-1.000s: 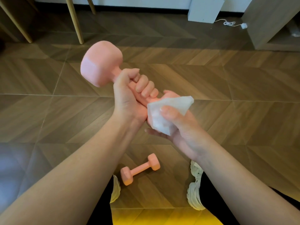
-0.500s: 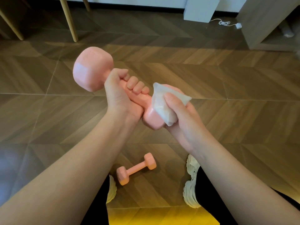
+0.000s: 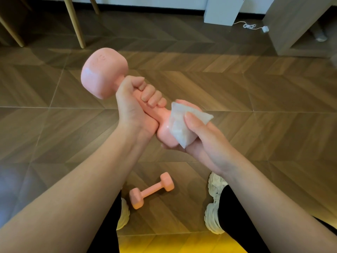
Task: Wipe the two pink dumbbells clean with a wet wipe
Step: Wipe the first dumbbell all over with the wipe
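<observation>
My left hand (image 3: 135,108) grips the handle of a pink dumbbell (image 3: 103,73), held in the air and tilted, one head up at the left, the other down at the right. My right hand (image 3: 198,137) cups the lower head and presses a folded white wet wipe (image 3: 179,127) against it with the thumb. A second pink dumbbell (image 3: 151,190) lies on the wooden floor between my two white shoes.
Wooden chair or table legs (image 3: 74,22) stand at the far left. A white box (image 3: 223,10) with a white cable (image 3: 253,26) sits against the far wall. A wooden cabinet (image 3: 295,24) is at the far right. A yellow mat edge (image 3: 164,243) lies under me.
The wipe has slid round the lower head of the held dumbbell, from its end face onto its side. The dumbbell on the floor has not moved.
</observation>
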A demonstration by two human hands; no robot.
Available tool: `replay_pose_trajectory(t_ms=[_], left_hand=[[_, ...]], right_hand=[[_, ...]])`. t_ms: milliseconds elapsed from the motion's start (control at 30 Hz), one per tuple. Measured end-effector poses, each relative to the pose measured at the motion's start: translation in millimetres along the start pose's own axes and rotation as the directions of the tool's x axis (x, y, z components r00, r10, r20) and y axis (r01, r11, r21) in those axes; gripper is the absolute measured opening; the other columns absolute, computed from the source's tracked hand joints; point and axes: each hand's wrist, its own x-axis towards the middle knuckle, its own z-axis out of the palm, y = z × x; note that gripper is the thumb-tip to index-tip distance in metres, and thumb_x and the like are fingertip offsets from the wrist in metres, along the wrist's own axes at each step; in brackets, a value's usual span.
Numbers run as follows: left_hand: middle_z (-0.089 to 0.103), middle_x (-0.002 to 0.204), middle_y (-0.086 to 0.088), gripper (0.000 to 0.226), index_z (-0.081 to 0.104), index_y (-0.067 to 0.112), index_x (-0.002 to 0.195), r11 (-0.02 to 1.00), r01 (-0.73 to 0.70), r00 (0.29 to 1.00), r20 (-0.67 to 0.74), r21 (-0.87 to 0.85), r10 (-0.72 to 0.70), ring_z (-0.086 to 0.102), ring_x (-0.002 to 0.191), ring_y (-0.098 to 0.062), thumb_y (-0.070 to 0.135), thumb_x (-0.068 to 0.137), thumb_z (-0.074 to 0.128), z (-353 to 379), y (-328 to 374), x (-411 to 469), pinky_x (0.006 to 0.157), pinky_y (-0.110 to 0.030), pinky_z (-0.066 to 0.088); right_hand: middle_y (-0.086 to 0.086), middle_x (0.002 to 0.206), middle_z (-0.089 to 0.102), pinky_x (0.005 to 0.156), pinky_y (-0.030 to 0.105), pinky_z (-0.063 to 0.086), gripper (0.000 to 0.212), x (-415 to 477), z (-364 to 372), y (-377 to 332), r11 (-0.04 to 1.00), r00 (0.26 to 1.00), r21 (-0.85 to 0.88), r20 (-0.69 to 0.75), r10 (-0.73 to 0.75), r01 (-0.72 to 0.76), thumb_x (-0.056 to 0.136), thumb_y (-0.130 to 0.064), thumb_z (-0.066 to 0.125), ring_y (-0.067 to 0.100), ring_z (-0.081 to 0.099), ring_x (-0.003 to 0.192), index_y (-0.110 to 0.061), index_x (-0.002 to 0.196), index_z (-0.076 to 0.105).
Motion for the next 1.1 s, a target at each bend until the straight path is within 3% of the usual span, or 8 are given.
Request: replay_pose_trajectory(t_ms=[167, 333, 433, 567, 733, 900, 1000, 1100], left_hand=[[0.019, 0.044, 0.006, 0.037, 0.028, 0.021, 0.053, 1.0, 0.027, 0.999, 0.024, -0.009, -0.027, 0.018, 0.04, -0.012, 0.014, 0.089, 0.038, -0.6, -1.0, -2.7, 0.043, -0.024, 0.025], [0.02, 0.045, 0.005, 0.035, 0.027, 0.02, 0.055, 1.0, 0.021, 0.998, 0.051, 0.006, -0.021, 0.019, 0.041, -0.013, 0.012, 0.088, 0.037, 1.7, -3.8, -2.1, 0.043, -0.025, 0.025], [0.019, 0.045, 0.006, 0.034, 0.029, 0.02, 0.056, 1.0, 0.011, 0.998, 0.064, -0.01, -0.01, 0.019, 0.04, -0.013, 0.014, 0.088, 0.037, 0.2, -0.7, -0.2, 0.043, -0.025, 0.025], [0.02, 0.045, 0.006, 0.035, 0.03, 0.02, 0.056, 1.0, 0.011, 0.995, 0.096, 0.006, -0.011, 0.019, 0.04, -0.012, 0.015, 0.09, 0.037, -2.7, -1.5, -3.4, 0.043, -0.025, 0.026], [0.028, 0.053, 0.005, 0.032, 0.035, 0.02, 0.068, 0.998, -0.012, 1.0, 0.011, 0.059, 0.011, 0.027, 0.045, -0.011, 0.025, 0.095, 0.051, 3.8, -3.8, -4.7, 0.048, -0.024, 0.032], [0.021, 0.049, 0.005, 0.034, 0.029, 0.02, 0.063, 1.0, -0.015, 1.0, -0.009, 0.003, 0.015, 0.019, 0.043, -0.011, 0.019, 0.094, 0.045, 2.5, -2.3, -2.8, 0.045, -0.023, 0.024], [0.019, 0.049, 0.005, 0.034, 0.03, 0.02, 0.062, 1.0, -0.023, 0.999, -0.023, -0.019, 0.022, 0.018, 0.043, -0.012, 0.018, 0.093, 0.042, 1.3, -2.1, -1.8, 0.044, -0.024, 0.025], [0.018, 0.048, 0.006, 0.034, 0.03, 0.02, 0.061, 0.999, -0.014, 0.999, -0.04, -0.032, 0.013, 0.018, 0.043, -0.012, 0.02, 0.092, 0.042, -1.7, 0.0, 0.9, 0.045, -0.025, 0.024]], right_hand=[[-0.002, 0.115, 0.061, 0.074, 0.031, 0.056, 0.068, -3.1, 4.3, 4.9, 0.981, 0.995, -0.184, -0.068, -0.074, 0.06, 0.06, -0.034, 0.08, 0.012, 0.065, 0.098, -0.038, 0.121, 0.053], [0.015, 0.115, 0.068, 0.081, 0.058, 0.055, 0.038, 2.8, 15.8, 0.4, 0.998, 0.954, -0.055, -0.299, -0.013, -0.003, 0.094, -0.046, 0.057, 0.025, 0.066, 0.094, -0.021, 0.122, 0.06], [0.011, 0.11, 0.071, 0.084, 0.052, 0.055, 0.034, -0.9, 7.8, -6.5, 0.99, 0.987, 0.131, -0.139, 0.075, -0.057, 0.094, -0.041, 0.05, 0.023, 0.067, 0.096, -0.018, 0.117, 0.063], [0.02, 0.116, 0.063, 0.079, 0.045, 0.059, 0.065, -3.9, 2.9, -2.2, 0.948, 0.959, 0.186, 0.162, 0.231, -0.26, 0.079, -0.047, 0.065, 0.035, 0.063, 0.103, -0.013, 0.134, 0.054], [0.01, 0.102, 0.062, 0.072, 0.038, 0.054, 0.054, 3.1, 2.1, -2.3, 0.994, 0.996, 0.085, 0.06, 0.07, -0.075, 0.066, -0.022, 0.081, 0.025, 0.063, 0.092, -0.016, 0.111, 0.052], [0.008, 0.105, 0.067, 0.071, 0.041, 0.052, 0.062, 4.3, 14.4, -1.9, 0.989, 0.981, -0.144, -0.193, -0.007, -0.021, 0.075, -0.041, 0.075, 0.019, 0.065, 0.088, -0.013, 0.127, 0.054], [0.008, 0.098, 0.071, 0.066, 0.04, 0.053, 0.037, 4.6, 19.8, -3.8, 0.997, 0.956, -0.064, -0.291, 0.031, -0.052, 0.094, -0.046, 0.058, 0.021, 0.066, 0.082, -0.018, 0.118, 0.062], [0.015, 0.114, 0.07, 0.071, 0.04, 0.056, 0.034, 1.8, 11.8, -9.0, 0.998, 0.988, -0.014, -0.145, 0.055, -0.058, 0.097, -0.041, 0.054, 0.022, 0.066, 0.094, -0.018, 0.122, 0.059]])
